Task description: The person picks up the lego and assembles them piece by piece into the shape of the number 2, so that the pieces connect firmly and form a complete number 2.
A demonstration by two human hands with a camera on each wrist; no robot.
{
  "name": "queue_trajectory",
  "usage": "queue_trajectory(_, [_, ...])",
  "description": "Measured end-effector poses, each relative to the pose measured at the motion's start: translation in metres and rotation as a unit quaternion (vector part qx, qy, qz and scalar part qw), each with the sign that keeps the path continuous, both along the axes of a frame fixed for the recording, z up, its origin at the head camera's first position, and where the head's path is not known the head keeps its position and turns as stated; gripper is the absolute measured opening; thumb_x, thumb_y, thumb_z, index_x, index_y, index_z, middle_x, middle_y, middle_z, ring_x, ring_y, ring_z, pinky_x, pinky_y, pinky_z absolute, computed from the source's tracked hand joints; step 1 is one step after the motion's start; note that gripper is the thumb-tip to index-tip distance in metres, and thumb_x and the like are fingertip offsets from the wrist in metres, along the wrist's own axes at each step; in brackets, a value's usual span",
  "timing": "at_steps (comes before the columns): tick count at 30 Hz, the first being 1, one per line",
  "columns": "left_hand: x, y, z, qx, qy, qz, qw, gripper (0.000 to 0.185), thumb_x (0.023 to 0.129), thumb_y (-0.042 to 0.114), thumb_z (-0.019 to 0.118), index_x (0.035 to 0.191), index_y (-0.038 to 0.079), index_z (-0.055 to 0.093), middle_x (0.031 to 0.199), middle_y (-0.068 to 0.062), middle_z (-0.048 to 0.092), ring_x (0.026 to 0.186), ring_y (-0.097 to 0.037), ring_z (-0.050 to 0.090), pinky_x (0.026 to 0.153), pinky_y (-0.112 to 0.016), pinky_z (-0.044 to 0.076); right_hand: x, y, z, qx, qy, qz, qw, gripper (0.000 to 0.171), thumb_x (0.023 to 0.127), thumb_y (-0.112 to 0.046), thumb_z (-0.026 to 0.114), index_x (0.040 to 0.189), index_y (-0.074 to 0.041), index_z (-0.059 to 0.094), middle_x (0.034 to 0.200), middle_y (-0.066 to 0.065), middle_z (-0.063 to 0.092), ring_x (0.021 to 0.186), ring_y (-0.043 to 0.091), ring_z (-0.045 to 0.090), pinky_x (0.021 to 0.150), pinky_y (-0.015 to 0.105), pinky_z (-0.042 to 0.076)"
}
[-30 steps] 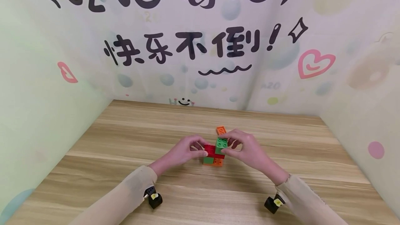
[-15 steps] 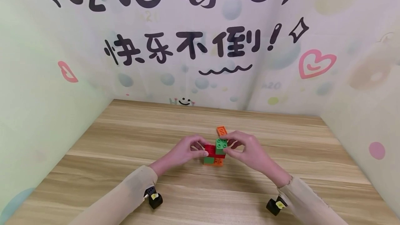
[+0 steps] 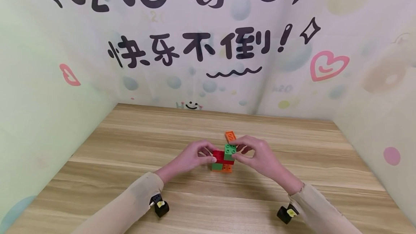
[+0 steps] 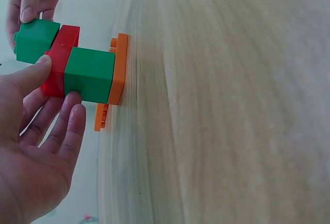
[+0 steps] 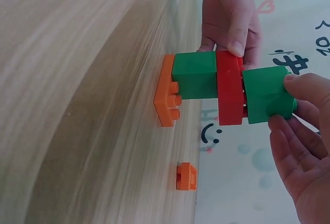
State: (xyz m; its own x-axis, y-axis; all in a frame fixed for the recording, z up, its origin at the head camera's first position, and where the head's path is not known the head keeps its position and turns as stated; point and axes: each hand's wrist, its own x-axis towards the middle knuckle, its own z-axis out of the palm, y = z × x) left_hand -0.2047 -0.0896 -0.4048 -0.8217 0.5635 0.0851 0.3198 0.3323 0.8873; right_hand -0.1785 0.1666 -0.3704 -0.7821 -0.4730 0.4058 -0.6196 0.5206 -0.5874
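Slightly lower than a second ago, the right hand (image 3: 256, 151) pinches the top green block (image 3: 229, 153), smooth plastic with studs, on one end of the red block (image 3: 219, 157), not quite flush. Curled left-hand (image 3: 196, 154) fingers and thumb pinch the red. Below: lower green block (image 3: 217, 167), orange base (image 3: 227, 169), wood-grain table (image 3: 208, 201). Behind lies an orange brick (image 3: 230, 136). Black wall lettering (image 3: 199, 48) reads 快乐不倒!

The wood-grain table (image 3: 208, 205) bears a studded orange plate (image 5: 164, 97) and, farther back, a loose orange brick (image 3: 230, 135) that seems to lie studs down.
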Motion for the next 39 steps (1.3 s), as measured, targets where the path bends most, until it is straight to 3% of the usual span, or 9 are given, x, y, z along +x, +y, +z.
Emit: queue_trajectory(39, [-0.0030, -0.0011, -0.0028, 0.010, 0.004, -0.012, 0.9999, 0.025, 0.092, 0.016, 0.071, 0.115, 0.009, 0.068, 0.116, -0.011, 0.070, 0.096, -0.018, 0.067, 0.077, -0.024, 0.056, -0.0037, 0.0035, -0.0012, -0.021, -0.062, 0.003, 0.998, 0.030, 0.086, -0.017, 0.077, 0.115, -0.019, 0.071, 0.107, -0.001, 0.072, 0.088, 0.008, 0.066, 0.076, 0.024, 0.058])
